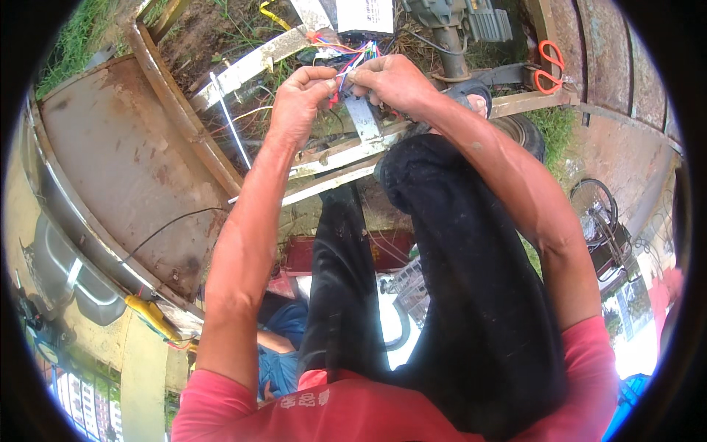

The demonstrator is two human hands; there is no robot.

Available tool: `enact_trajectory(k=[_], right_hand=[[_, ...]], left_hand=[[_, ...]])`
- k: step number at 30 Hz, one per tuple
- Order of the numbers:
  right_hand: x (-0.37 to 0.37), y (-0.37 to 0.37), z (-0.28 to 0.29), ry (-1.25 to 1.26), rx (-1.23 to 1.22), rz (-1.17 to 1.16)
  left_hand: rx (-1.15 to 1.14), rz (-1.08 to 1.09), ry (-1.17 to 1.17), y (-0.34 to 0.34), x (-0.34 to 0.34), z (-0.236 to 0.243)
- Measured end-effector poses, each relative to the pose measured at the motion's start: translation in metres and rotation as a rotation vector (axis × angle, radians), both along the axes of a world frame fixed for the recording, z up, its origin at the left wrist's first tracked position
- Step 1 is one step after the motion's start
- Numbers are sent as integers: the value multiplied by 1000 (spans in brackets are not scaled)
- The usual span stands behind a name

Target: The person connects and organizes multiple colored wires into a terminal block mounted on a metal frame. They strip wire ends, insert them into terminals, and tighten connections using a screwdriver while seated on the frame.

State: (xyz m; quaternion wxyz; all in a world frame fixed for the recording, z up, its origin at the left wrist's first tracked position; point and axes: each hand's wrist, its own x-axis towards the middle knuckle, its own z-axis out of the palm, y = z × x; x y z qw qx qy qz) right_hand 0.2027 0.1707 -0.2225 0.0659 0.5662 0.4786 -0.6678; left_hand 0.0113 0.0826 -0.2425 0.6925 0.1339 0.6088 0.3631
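Coloured wires sit at the upper middle of my view, a loose bundle of blue, white, red and other strands just below a pale box with a printed label. From my remote seat I see both bare hands meeting at the near side of that bundle. The left hand has thumb and forefinger drawn narrow, pinching thin strands at their tips. The right hand comes in from the other side, its thumb and forefinger likewise closed on the wires, fingertips just beside the left's (exactly which strand each one grips is too small for me to tell). An orange-red connector lies just left of the bundle, and a grey metal bracket slants down below the hands to a white-painted frame.

Near the frame's right end I make out orange-handled scissors, and a grey motor unit stands between them and the box. A large rusty panel fills the left, with a yellow handheld device at its lower edge. Lower down, beside the wearer's dark trousers, another person in blue is partly visible.
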Motion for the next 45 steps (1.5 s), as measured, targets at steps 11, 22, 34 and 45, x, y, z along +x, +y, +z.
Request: enact_trajectory(k=[11,22,34,45], right_hand=[[-9,-10,-12,119,-265,-356],[8,-2,-6,10,-165,-109],[35,-4,-20,273,-261,-356],[35,3,-31,242,-279,-209]], left_hand=[[46,136,48,-6,17,12],[5,306,-248,6,8,-10],[57,316,-466,8,8,-14],[102,309,-420,-3,2,-31]])
